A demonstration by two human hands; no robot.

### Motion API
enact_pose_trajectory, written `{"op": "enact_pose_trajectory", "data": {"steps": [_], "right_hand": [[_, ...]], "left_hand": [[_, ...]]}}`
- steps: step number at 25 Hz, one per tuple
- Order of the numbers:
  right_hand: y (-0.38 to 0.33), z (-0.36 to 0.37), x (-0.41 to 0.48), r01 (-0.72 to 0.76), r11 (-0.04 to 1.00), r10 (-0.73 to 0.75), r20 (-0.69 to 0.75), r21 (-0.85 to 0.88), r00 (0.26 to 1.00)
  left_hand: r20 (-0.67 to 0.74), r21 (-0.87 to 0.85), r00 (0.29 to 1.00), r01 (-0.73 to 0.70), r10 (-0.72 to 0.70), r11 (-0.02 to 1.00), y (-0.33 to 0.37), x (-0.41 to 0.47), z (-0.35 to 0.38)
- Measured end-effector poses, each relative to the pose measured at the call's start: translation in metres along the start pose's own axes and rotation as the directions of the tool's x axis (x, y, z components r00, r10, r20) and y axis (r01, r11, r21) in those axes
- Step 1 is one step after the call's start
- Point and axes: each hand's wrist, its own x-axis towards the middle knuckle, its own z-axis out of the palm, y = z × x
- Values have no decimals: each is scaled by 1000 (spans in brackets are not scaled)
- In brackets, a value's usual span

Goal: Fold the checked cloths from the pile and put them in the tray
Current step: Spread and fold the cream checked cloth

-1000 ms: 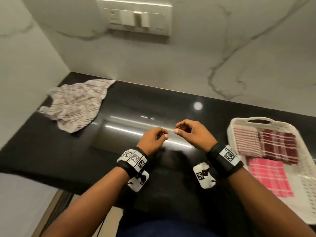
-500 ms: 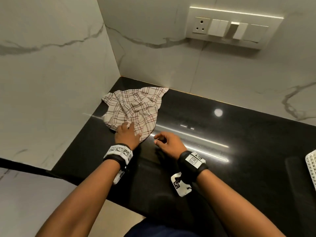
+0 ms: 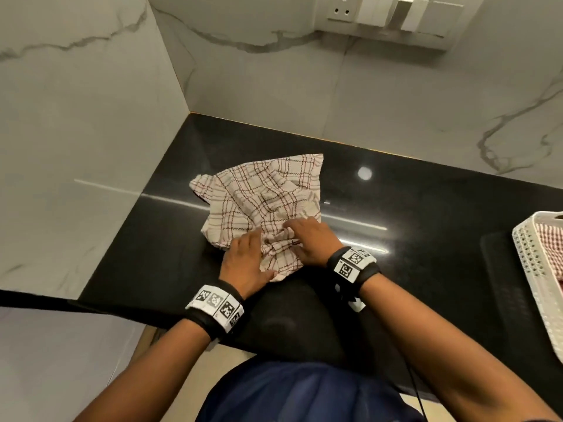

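A crumpled white cloth with red-brown checks point(image 3: 265, 193) lies on the black counter point(image 3: 426, 214) near the left wall corner. Both my hands rest on its near edge. My left hand point(image 3: 246, 263) pinches bunched fabric at the near left. My right hand point(image 3: 310, 239) lies beside it with its fingers closed on a fold of the same cloth. The white perforated tray point(image 3: 530, 257) shows only its left rim at the right edge of view, with a red checked cloth point(image 3: 548, 239) partly seen inside.
Marble walls rise at the left and behind the counter, meeting in the corner just beyond the cloth. A switch panel point(image 3: 393, 16) hangs on the back wall. The counter's front edge runs under my wrists.
The cloth has been pulled toward me and to the right, away from the corner. My right hand has come onto it beside the left. The tray's rim has come further into view.
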Motion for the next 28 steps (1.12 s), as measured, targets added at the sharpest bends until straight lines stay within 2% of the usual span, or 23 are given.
{"op": "enact_pose_trajectory", "data": {"steps": [2, 4, 7, 8, 9, 11, 12, 15, 17, 19, 22, 24, 26, 28], "right_hand": [[6, -6, -3, -77, 997, 78, 41, -3, 996], [9, -9, -7, -92, 995, 93, 16, -38, 996], [0, -8, -14, -19, 997, 15, -54, -81, 998], [-4, -8, -16, 5, 997, -10, -71, -73, 997], [-8, -9, -18, 24, 999, -27, -90, -38, 996], [-15, -15, -21, 50, 995, -38, -131, 85, 991], [-17, -21, -23, 53, 989, -30, -162, 139, 986], [-14, -40, -37, 54, 947, 38, -277, 317, 960], [-8, -57, -54, 64, 910, 99, -364, 410, 926], [-2, -75, -68, 84, 853, 186, -450, 516, 874], [18, -101, -86, 143, 841, 255, -616, 521, 746], [37, -114, -102, 178, 811, 333, -689, 558, 643], [57, -122, -118, 165, 774, 433, -702, 611, 566], [69, -117, -134, 86, 737, 517, -640, 671, 569]], "left_hand": [[68, 12, 996, 58, -59, 998, -8, 8, -10], [83, 49, 994, 74, -78, 996, -7, 9, -16], [-188, 108, 980, -48, 67, 993, 0, -1, -10], [-259, 61, 960, -96, 109, 994, 3, -2, -7], [-260, -68, 960, -129, 107, 989, 6, -2, -6], [-90, -399, 992, -121, 93, 909, 10, 0, -8], [-34, -506, 991, -128, 129, 853, 13, 1, -11], [-72, -704, 985, -162, 157, 691, 22, -2, -15], [-109, -753, 986, -163, 123, 638, 29, -3, -19], [-103, -713, 983, -180, 152, 678, 34, -1, -26], [-96, -499, 973, -231, 211, 835, 38, 4, -39], [-121, -483, 981, -191, 151, 855, 28, 9, -49], [-168, -526, 985, -131, 48, 840, 16, 18, -67], [-226, -430, 973, -132, 35, 893, 14, 28, -87]]}}
